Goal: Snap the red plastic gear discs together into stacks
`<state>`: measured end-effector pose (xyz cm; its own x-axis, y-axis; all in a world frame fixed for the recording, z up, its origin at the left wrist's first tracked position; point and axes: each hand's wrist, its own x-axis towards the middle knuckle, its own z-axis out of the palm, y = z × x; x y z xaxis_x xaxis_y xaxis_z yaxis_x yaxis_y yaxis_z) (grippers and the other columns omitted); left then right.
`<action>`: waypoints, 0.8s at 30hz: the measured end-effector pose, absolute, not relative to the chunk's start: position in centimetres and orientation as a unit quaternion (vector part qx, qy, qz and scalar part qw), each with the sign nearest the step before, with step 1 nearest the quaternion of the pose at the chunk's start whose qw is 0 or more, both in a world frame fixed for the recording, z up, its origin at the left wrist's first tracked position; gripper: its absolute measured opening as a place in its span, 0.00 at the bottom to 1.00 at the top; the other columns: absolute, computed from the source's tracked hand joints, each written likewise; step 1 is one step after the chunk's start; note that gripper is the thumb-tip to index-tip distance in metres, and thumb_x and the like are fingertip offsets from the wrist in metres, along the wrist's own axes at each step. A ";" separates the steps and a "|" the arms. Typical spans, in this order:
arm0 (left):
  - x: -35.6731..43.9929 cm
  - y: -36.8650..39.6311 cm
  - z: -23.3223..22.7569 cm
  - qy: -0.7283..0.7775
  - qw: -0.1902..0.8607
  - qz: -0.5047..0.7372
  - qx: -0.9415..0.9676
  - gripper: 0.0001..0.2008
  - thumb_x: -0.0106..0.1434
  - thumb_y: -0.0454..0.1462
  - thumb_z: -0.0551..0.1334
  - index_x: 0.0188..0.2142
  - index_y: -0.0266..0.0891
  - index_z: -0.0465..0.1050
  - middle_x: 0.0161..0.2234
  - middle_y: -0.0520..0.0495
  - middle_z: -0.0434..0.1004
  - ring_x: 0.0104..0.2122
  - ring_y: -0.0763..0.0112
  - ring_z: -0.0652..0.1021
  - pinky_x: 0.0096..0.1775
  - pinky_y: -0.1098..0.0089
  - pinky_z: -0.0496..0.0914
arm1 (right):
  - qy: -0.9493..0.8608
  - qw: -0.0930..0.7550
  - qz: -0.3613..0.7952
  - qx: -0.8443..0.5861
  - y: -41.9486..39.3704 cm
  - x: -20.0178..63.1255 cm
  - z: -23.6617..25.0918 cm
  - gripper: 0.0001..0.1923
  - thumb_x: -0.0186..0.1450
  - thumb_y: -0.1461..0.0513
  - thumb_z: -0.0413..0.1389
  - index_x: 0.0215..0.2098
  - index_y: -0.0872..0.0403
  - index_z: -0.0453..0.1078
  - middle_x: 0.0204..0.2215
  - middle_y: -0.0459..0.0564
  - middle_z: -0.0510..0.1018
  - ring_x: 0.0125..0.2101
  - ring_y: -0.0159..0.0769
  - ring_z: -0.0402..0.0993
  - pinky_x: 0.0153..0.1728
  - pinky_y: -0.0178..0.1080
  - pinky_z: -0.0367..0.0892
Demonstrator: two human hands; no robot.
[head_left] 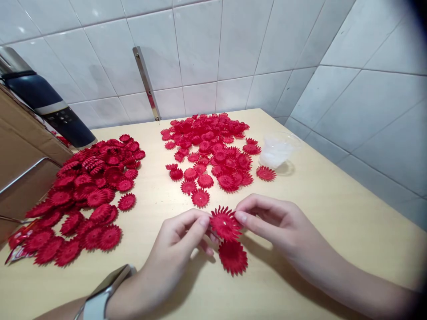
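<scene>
Between my two hands, a red fringed fabric flower piece point(225, 224) is pinched by its edges, a small pale spot at its centre. The thumb and forefinger of my left hand point(187, 238) close on its left edge. On the right edge, my right hand point(271, 220) grips with thumb and forefinger. Just below it is a second red flower piece point(232, 258); whether the two touch I cannot tell. Beyond my hands lies a loose spread of red flower pieces point(218, 155), and a denser heap of flower pieces point(96, 195) covers the left side.
A clear plastic cup point(276, 153) with whitish contents stands at the right rear. On the left are a cardboard box point(26, 129), a dark blue flask point(50, 100) and a shiny wrapper point(20, 249). Tiled walls point(200, 53) border the table point(151, 178) behind and right.
</scene>
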<state>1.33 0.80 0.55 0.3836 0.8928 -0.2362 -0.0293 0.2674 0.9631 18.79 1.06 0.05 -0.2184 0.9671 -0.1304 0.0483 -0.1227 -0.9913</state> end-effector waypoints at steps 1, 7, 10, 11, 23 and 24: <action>1.4 0.8 0.6 0.435 0.665 0.346 0.499 0.14 0.62 0.39 0.55 0.25 0.35 0.71 0.23 0.51 0.70 0.25 0.75 0.71 0.31 0.75 0.66 | -0.528 0.400 0.577 -0.478 1.1 18.8 0.0 0.09 0.60 0.57 0.55 0.25 0.54 0.68 0.23 0.44 0.72 0.26 0.30 0.67 0.28 0.33 0.64; 1.6 1.0 0.8 0.436 0.672 0.350 0.486 0.13 0.62 0.38 0.55 0.25 0.34 0.71 0.22 0.51 0.70 0.24 0.75 0.70 0.30 0.75 0.66 | -0.559 0.412 0.536 -0.479 1.1 19.0 -0.5 0.07 0.60 0.58 0.56 0.32 0.53 0.67 0.27 0.46 0.71 0.29 0.33 0.68 0.29 0.35 0.66; 1.6 1.0 0.8 0.426 0.684 0.352 0.477 0.12 0.62 0.38 0.55 0.26 0.35 0.71 0.22 0.50 0.71 0.24 0.74 0.71 0.30 0.74 0.66 | -0.591 0.413 0.505 -0.474 0.9 19.2 -0.6 0.07 0.61 0.61 0.54 0.38 0.50 0.67 0.31 0.46 0.72 0.33 0.34 0.69 0.32 0.36 0.68; 1.6 1.0 0.7 0.423 0.688 0.354 0.472 0.12 0.62 0.38 0.55 0.26 0.35 0.71 0.22 0.50 0.70 0.24 0.74 0.71 0.30 0.74 0.66 | -0.613 0.409 0.492 -0.463 0.8 19.3 -0.5 0.08 0.62 0.62 0.52 0.40 0.49 0.67 0.34 0.47 0.72 0.35 0.34 0.70 0.34 0.37 0.69; 1.8 0.9 0.5 0.434 0.706 0.354 0.434 0.14 0.59 0.39 0.58 0.21 0.34 0.69 0.19 0.51 0.67 0.22 0.76 0.68 0.28 0.74 0.65 | -0.788 0.425 0.273 -0.351 0.6 19.1 -0.1 0.11 0.59 0.72 0.51 0.35 0.53 0.70 0.36 0.51 0.71 0.38 0.35 0.69 0.37 0.37 0.68; 1.7 0.9 0.5 0.431 0.706 0.349 0.441 0.14 0.59 0.40 0.58 0.21 0.34 0.70 0.19 0.51 0.68 0.22 0.75 0.69 0.29 0.74 0.65 | -0.782 0.430 0.286 -0.349 0.6 19.1 -0.1 0.11 0.59 0.72 0.51 0.35 0.52 0.70 0.34 0.50 0.72 0.37 0.34 0.70 0.35 0.37 0.68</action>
<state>1.74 0.90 0.47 0.3843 0.8728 -0.3009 -0.1122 0.3676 0.9232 19.13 0.61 -0.08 -0.3858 0.7921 0.4731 0.2989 0.5924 -0.7481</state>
